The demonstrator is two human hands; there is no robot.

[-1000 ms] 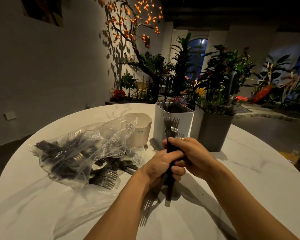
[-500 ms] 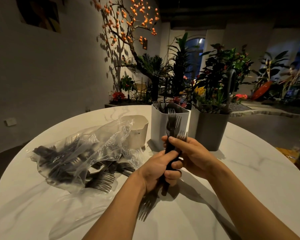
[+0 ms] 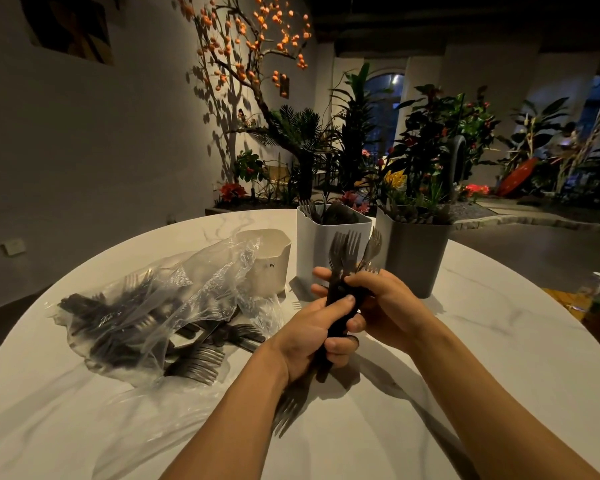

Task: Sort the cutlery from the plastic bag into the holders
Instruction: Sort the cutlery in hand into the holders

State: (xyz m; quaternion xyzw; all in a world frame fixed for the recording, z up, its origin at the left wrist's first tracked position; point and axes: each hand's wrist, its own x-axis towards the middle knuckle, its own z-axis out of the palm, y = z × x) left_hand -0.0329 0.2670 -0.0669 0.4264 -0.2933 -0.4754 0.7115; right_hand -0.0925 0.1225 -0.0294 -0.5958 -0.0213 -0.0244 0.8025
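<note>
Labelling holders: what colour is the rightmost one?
Dark grey holder, clearest in the head view.

Bare table (image 3: 465,358) lies right; plastic bag (image 3: 160,306) (left) and holders (image 3: 329,244) beyond block passage.

I see both forearms reaching forward from the bottom edge and meeting at mid-frame above the counter. My left hand (image 3: 309,336) has its fingers curled and its thumb lying across the front. My right hand (image 3: 383,303) closes in from the other side, fingers folded, touching the left.
</note>
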